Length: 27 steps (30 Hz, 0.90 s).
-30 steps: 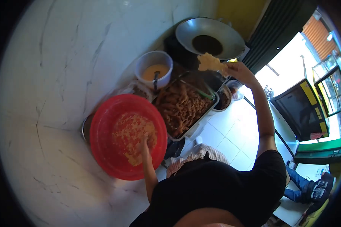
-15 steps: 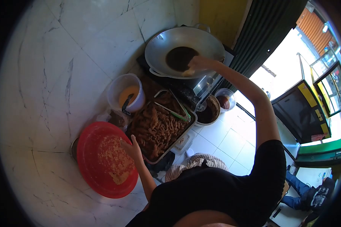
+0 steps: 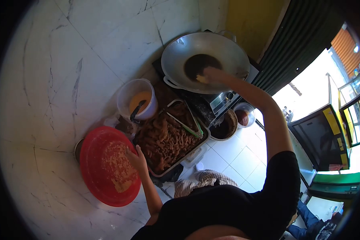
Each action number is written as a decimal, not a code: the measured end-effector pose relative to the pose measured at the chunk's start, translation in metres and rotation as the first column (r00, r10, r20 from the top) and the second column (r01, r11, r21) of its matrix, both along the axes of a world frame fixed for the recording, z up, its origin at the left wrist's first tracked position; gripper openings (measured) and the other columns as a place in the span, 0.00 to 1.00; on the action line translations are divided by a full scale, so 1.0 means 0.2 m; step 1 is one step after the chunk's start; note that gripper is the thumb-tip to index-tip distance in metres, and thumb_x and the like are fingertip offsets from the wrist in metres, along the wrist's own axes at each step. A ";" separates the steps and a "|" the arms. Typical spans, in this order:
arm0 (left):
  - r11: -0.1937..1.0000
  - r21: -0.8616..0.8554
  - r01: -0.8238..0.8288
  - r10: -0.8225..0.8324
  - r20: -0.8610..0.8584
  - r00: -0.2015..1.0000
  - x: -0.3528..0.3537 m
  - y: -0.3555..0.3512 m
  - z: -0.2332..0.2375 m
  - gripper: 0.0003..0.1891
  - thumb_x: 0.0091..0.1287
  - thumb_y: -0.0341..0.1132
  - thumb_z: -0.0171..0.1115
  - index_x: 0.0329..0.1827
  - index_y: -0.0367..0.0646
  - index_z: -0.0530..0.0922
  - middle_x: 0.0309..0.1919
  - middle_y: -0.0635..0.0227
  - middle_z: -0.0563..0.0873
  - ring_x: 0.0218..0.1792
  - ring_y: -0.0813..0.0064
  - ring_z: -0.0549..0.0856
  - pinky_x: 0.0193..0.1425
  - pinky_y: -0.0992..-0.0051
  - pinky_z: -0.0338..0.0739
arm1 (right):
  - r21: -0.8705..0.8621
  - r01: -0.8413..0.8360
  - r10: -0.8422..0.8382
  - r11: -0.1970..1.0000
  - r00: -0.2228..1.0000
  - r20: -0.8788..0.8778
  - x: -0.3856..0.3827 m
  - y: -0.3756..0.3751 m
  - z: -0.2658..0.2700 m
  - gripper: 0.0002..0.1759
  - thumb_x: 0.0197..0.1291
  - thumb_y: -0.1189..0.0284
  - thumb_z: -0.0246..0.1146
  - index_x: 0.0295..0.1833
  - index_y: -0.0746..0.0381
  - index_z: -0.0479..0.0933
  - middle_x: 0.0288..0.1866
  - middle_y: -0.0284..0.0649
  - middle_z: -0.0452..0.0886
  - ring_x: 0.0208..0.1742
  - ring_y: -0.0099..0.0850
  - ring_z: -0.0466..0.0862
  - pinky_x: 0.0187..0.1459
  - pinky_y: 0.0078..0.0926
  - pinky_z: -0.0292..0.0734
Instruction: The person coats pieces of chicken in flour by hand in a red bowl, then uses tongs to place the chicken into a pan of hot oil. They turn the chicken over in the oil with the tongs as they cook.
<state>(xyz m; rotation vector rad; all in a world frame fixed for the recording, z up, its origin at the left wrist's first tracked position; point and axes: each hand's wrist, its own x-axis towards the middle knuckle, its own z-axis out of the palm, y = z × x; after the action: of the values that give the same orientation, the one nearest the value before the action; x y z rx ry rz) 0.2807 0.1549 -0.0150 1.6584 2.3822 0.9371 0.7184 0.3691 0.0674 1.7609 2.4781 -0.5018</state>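
Observation:
My right hand (image 3: 214,75) reaches over a large metal wok (image 3: 232,60), its fingers closed on a pale yellowish piece of food (image 3: 202,79). The piece is at the near edge of the dark oil (image 3: 200,64) pooled in the wok's bottom. My left hand (image 3: 137,159) is over the right side of a red basin (image 3: 93,172), thumb and fingers apart, with nothing visible in it. Crumbly, flour-like coating (image 3: 118,162) lies in the basin. Beside it is a tray (image 3: 206,140) heaped with brown fried pieces (image 3: 168,140), with green-tipped tongs (image 3: 194,132) lying on top.
The wok sits on a stove (image 3: 220,102). A white bucket (image 3: 126,94) holds orange liquid and a black-handled utensil (image 3: 137,111). A pot (image 3: 227,126) and a clear tub (image 3: 245,114) stand right of the tray. Another person's legs (image 3: 308,216) show at lower right.
The view has shifted slightly, so the wok appears farther right and lower. My right hand has moved a little with the pale piece over the wok. My left hand stays over the basin.

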 end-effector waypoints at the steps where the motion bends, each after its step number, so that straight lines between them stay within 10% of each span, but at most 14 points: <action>1: 1.000 0.000 -0.001 0.001 0.000 1.000 0.00 0.00 0.00 0.32 0.64 0.49 0.49 0.57 0.26 0.60 0.53 0.42 0.67 0.53 0.49 0.70 0.54 0.60 0.69 | 0.181 0.039 -0.049 0.983 0.998 0.049 0.00 0.02 -0.04 0.07 0.41 0.78 0.61 0.30 0.64 0.80 0.31 0.48 0.80 0.37 0.41 0.81 0.37 0.36 0.76; 9: 0.998 -0.066 0.003 -0.002 0.017 1.000 0.02 0.01 0.05 0.31 0.64 0.48 0.48 0.57 0.25 0.59 0.53 0.42 0.66 0.53 0.49 0.71 0.54 0.60 0.69 | 0.297 0.241 -0.251 0.924 0.968 -0.004 0.04 0.00 0.19 0.06 0.47 0.77 0.57 0.32 0.62 0.78 0.35 0.48 0.79 0.38 0.43 0.80 0.38 0.38 0.76; 18: 0.998 0.041 0.046 -0.056 0.293 0.955 -0.07 0.02 -0.05 0.31 0.63 0.48 0.50 0.58 0.28 0.59 0.56 0.46 0.65 0.56 0.52 0.68 0.58 0.62 0.64 | 0.400 0.200 0.143 0.894 0.720 -0.679 -0.34 -0.76 0.46 0.08 0.53 0.76 0.59 0.39 0.62 0.79 0.35 0.41 0.80 0.38 0.30 0.81 0.40 0.24 0.74; 20: 0.997 0.062 0.050 -0.070 0.396 0.916 -0.09 -0.02 -0.05 0.30 0.63 0.47 0.51 0.58 0.29 0.61 0.54 0.47 0.66 0.55 0.54 0.69 0.59 0.64 0.63 | 0.050 0.195 -0.053 0.979 0.489 -0.871 -0.55 -0.97 0.40 0.08 0.52 0.77 0.60 0.40 0.62 0.79 0.35 0.39 0.81 0.37 0.27 0.81 0.41 0.22 0.74; 27: 0.982 0.190 0.002 -0.105 0.536 0.838 -0.28 -0.44 -0.04 0.19 0.63 0.39 0.54 0.50 0.33 0.69 0.47 0.52 0.74 0.51 0.59 0.72 0.57 0.68 0.63 | -0.424 -0.218 -0.346 0.879 0.320 -0.882 -1.23 -1.28 -0.07 0.10 0.54 0.76 0.60 0.42 0.69 0.77 0.39 0.41 0.81 0.41 0.23 0.79 0.44 0.20 0.74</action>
<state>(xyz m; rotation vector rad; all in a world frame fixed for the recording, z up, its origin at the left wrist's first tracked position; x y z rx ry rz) 0.2255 0.0673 -0.0236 1.2622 1.8994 1.4258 0.4721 0.1137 0.0534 1.4868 2.2981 -2.6032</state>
